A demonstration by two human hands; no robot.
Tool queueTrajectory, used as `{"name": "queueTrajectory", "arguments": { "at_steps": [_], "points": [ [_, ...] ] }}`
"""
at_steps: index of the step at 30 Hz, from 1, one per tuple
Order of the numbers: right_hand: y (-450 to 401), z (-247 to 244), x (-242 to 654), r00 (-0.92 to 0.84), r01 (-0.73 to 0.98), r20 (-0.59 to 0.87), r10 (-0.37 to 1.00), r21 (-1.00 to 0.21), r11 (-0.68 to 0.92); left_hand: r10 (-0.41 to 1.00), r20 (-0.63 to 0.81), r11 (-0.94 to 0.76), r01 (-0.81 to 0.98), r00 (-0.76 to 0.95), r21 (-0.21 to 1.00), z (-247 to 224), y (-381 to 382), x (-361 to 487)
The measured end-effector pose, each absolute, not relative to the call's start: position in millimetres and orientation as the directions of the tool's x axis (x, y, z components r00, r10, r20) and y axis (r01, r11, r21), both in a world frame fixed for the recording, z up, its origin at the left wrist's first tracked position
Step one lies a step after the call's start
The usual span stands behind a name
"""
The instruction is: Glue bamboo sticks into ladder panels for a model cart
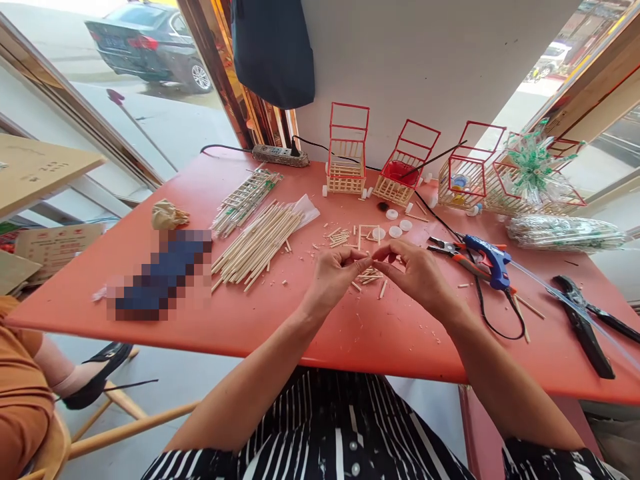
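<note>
My left hand (336, 275) and my right hand (411, 270) meet above the middle of the red table, thumbs and forefingers pinched close together. Whatever sits between the fingertips is too small to make out. Short cut wooden stick pieces (369, 275) lie under and beyond the fingers. Just past my hands a small frame of sticks (369, 231) rests flat, with white bottle caps (395, 231) beside it. A bundle of long wooden sticks (260, 241) lies left of my left hand. Right of my right hand are pliers (450, 248) with orange-red grips and a blue glue gun (490, 257).
Small stick carts with red handles (346, 167) stand along the back. A power strip (281, 155) and wrapped stick packs (565, 232) are also on the table (240, 327). Black-handled cutters (583, 320) lie far right. A cord crosses near the glue gun. Another person's leg (65, 373) shows at left.
</note>
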State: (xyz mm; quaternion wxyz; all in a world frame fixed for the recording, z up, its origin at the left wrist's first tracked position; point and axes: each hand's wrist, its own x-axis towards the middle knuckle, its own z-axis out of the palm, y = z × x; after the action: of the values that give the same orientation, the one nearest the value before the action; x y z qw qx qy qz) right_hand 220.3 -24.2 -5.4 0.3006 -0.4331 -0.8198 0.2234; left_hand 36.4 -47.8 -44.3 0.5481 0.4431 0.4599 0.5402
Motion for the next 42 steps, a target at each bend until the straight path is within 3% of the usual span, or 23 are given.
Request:
{"name": "queueTrajectory", "arguments": {
  "at_steps": [5,14,19,24,26,29,32,35,42],
  "points": [
    [-25.0,-9.8,220.6,-0.453,0.545,0.318,0.833,-0.64,0.541,1.0,-0.023,0.025,-0.122,0.016,0.992,-44.8,-47.2,36.5],
    [-30.2,-20.2,215.8,-0.362,0.475,0.31,0.879,-0.75,0.46,0.988,-0.139,0.152,-0.269,0.068,0.951,-35.7,-47.6,36.6],
    [-27.2,-16.4,215.2,-0.364,0.398,0.287,0.886,-0.812,0.427,0.996,-0.089,0.094,-0.301,0.031,0.949,-34.7,-46.8,39.0],
    [-20.9,-12.2,226.6,-0.293,0.244,0.189,0.937,-0.933,0.264,0.997,0.015,-0.04,-0.354,-0.075,0.934,-39.5,-41.8,34.5],
    [-17.6,-8.6,233.3,-0.267,0.132,0.154,0.951,-0.972,0.194,0.993,0.037,-0.068,-0.282,-0.112,0.957,-41.7,-40.6,31.3],
    [-12.1,1.0,244.9,-0.267,-0.055,0.134,0.954,-0.991,0.123,0.976,0.134,-0.141,-0.028,-0.171,0.99,-41.9,-40.7,26.8],
    [-7.7,14.9,260.4,-0.23,-0.252,0.18,0.956,-0.96,0.12,0.938,0.259,-0.203,0.243,-0.229,0.949,-37.3,-42.2,22.2],
    [-6.8,28.9,278.7,-0.158,-0.418,0.229,0.961,-0.897,0.145,0.91,0.326,-0.207,0.402,-0.256,0.892,-32.2,-43.3,17.5],
    [-15.7,45.6,300.5,0.03,-0.608,0.345,0.938,-0.739,0.291,0.948,0.241,-0.045,0.662,-0.207,0.748,-35.6,-44.5,7.9]
  ]
}}
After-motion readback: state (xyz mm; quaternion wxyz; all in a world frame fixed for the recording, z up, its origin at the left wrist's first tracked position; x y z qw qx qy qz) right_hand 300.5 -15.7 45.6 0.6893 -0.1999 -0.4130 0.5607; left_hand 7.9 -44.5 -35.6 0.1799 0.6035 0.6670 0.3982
